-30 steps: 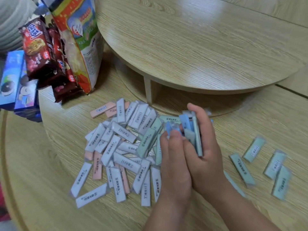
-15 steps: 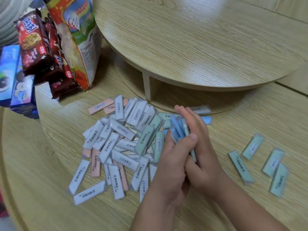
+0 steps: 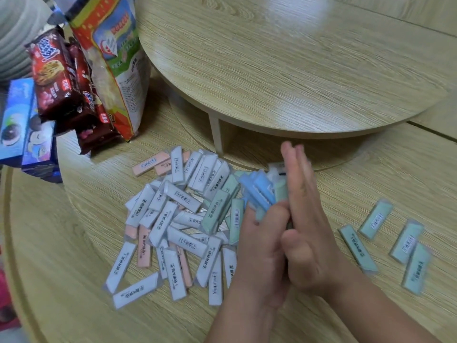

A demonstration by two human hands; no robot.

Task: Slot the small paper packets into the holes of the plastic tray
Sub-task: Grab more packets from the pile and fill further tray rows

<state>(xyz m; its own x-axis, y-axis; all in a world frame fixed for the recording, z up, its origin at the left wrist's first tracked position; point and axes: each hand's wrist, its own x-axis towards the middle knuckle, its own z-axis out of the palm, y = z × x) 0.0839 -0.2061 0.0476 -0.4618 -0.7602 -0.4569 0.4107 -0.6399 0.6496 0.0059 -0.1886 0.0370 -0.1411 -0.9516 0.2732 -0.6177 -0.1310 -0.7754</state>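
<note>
Left hand point(image 3: 257, 248) curls round a bundle of blue and green packets point(image 3: 258, 191) whose long axes point away and slightly left, while right hand point(image 3: 311, 219), fingers straight, presses flat against its right side; a loose pile point(image 3: 178, 219) lies on the table point(image 3: 74, 243) just left.

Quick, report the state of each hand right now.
Left hand: grips the bundle of blue and green packets.
Right hand: open, straight fingers pressed against that bundle.

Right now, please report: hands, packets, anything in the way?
Left hand grips blue packets; right hand presses them, fingers straight. Packet pile loose on table. No tray in view.
</note>
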